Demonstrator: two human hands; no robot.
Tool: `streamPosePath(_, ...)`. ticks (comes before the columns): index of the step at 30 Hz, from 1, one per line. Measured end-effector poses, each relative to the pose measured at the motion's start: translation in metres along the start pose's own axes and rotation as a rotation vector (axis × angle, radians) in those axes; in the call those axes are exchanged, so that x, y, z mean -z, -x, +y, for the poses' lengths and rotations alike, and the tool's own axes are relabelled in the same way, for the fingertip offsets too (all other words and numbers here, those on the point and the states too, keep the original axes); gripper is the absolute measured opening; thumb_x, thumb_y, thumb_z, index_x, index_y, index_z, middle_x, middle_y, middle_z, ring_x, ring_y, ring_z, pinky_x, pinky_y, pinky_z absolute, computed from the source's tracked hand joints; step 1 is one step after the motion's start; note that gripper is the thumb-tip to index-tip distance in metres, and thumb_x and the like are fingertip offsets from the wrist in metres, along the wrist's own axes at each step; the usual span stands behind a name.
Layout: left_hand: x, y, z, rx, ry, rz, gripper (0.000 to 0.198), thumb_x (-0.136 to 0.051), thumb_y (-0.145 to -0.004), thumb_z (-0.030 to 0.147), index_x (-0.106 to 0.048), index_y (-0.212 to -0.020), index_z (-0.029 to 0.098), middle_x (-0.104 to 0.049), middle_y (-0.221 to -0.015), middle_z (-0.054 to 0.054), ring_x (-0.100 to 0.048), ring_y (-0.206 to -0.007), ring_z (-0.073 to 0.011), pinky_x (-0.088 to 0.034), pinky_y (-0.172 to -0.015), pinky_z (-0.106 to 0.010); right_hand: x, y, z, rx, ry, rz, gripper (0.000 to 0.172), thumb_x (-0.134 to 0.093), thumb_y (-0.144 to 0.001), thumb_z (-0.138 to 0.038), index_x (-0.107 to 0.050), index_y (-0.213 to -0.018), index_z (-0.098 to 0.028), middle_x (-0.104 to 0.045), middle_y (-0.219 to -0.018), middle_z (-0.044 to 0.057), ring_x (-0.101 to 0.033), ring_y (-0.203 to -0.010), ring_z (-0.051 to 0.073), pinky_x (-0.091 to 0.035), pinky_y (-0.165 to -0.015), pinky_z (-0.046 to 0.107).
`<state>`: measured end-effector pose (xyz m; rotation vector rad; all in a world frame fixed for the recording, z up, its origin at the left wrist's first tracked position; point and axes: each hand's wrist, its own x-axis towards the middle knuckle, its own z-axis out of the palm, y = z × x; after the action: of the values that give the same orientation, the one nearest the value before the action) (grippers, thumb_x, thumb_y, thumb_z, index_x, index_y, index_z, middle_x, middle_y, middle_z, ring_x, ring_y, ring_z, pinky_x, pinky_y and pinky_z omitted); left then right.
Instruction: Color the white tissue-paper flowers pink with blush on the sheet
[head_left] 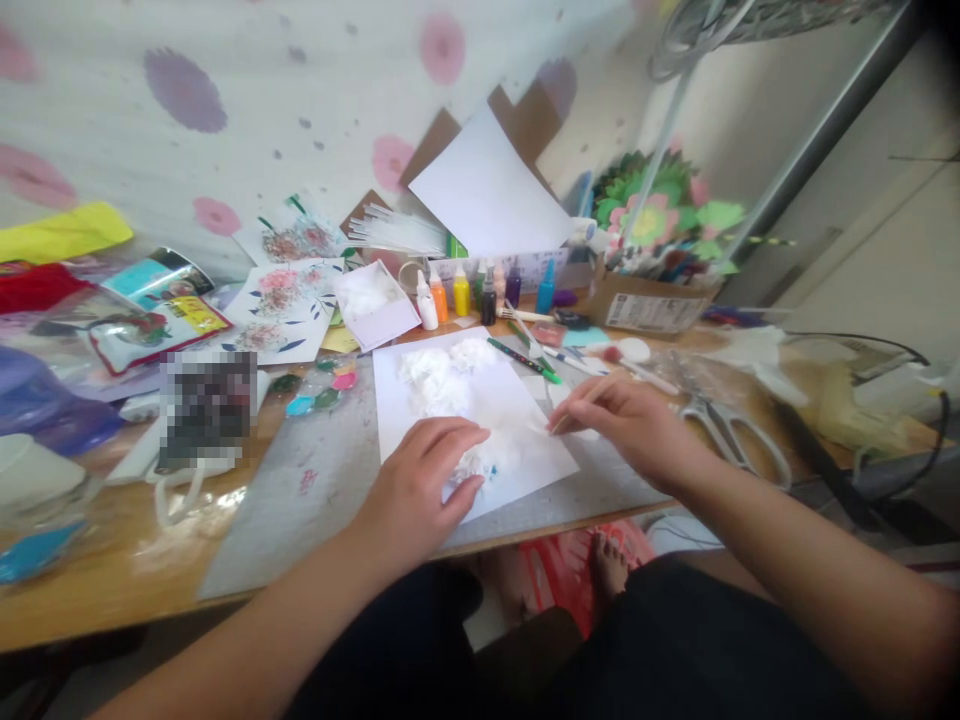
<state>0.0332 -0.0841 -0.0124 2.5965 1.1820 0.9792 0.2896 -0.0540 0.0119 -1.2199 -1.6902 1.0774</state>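
Note:
A sheet of white paper [536, 460] lies on a grey mat [307, 510], bearing fluffy white clumps [439, 378]. My left hand [427, 480] rests over the paper's near-left edge, thumb apart from the fingers, beside a smaller white clump [471, 465] with blue specks. Between the fingertips of my right hand [619, 415] is a thin, pale wooden stick [604, 387], its lower tip near the paper's right edge. What that tip touches is too blurred to tell.
Behind the paper stand several paint bottles [461, 297] and a small white box [377, 305]. Pens [525, 360] lie at its upper right, scissors [731, 430] farther right. Small coloured paint pots [326, 390] sit to the left, near a blurred-out patch [206, 405]. A cardboard box [652, 305] holds brushes.

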Motion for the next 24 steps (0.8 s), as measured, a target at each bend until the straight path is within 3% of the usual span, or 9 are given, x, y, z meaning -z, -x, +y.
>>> streamPosePath(5,0.004,-0.019,0.012,0.087,0.174,-0.121,0.050,-0.065,-0.079,0.018,-0.051,-0.127,0.022,-0.054,-0.127,-0.008,-0.050,-0.121,-0.0215,-0.040,-0.105,-0.040,-0.018,0.007,-0.013,-0.047,-0.448,-0.081,0.025,-0.067,-0.080,-0.043,-0.068,-0.076,-0.018,-0.072,-0.078,0.004,-0.068,-0.075,0.017,-0.053,-0.079,0.035)
streamPosePath(9,0.005,-0.032,0.010,0.153,0.296,-0.157,0.024,-0.066,-0.078,0.020,-0.066,-0.102,0.022,-0.061,-0.114,-0.005,-0.056,-0.110,-0.0201,-0.042,-0.099,-0.038,-0.033,0.002,-0.017,-0.104,-0.511,-0.094,0.030,-0.073,-0.073,-0.045,-0.066,-0.071,-0.016,-0.071,-0.071,0.004,-0.067,-0.067,0.015,-0.054,-0.075,0.035)
streamPosePath(11,0.004,-0.035,0.007,0.204,0.319,-0.126,0.009,-0.062,-0.080,0.019,-0.068,-0.086,0.021,-0.064,-0.102,-0.004,-0.059,-0.099,-0.0183,-0.044,-0.093,-0.036,-0.036,-0.002,-0.016,-0.119,-0.506,-0.090,0.030,-0.073,-0.073,-0.044,-0.066,-0.069,-0.016,-0.071,-0.071,0.004,-0.066,-0.066,0.015,-0.054,-0.074,0.035)
streamPosePath(13,0.005,-0.036,0.005,0.247,0.341,-0.117,0.008,-0.060,-0.081,0.020,-0.067,-0.078,0.020,-0.064,-0.093,-0.002,-0.060,-0.091,-0.0171,-0.045,-0.087,-0.034,-0.037,-0.003,-0.014,-0.114,-0.492,-0.087,0.028,-0.071,-0.075,-0.043,-0.066,-0.070,-0.015,-0.071,-0.072,0.005,-0.066,-0.067,0.015,-0.054,-0.075,0.035)
streamPosePath(19,0.015,-0.030,0.007,0.532,0.506,-0.178,0.012,-0.057,-0.083,0.029,-0.062,-0.079,0.019,-0.061,-0.073,0.001,-0.057,-0.070,-0.0140,-0.045,-0.066,-0.027,-0.038,-0.002,-0.013,0.043,-0.151,-0.090,0.019,-0.063,-0.080,-0.032,-0.066,-0.067,-0.019,-0.069,-0.077,0.002,-0.064,-0.073,0.015,-0.051,-0.074,0.031)
streamPosePath(24,0.013,-0.022,0.009,0.631,0.613,-0.233,0.009,-0.058,-0.080,0.027,-0.062,-0.082,0.019,-0.058,-0.068,0.003,-0.054,-0.062,-0.0115,-0.044,-0.061,-0.025,-0.049,-0.003,-0.006,0.127,-0.005,-0.101,0.016,-0.062,-0.078,-0.025,-0.062,-0.062,-0.022,-0.069,-0.076,0.001,-0.063,-0.072,0.015,-0.049,-0.070,0.029)
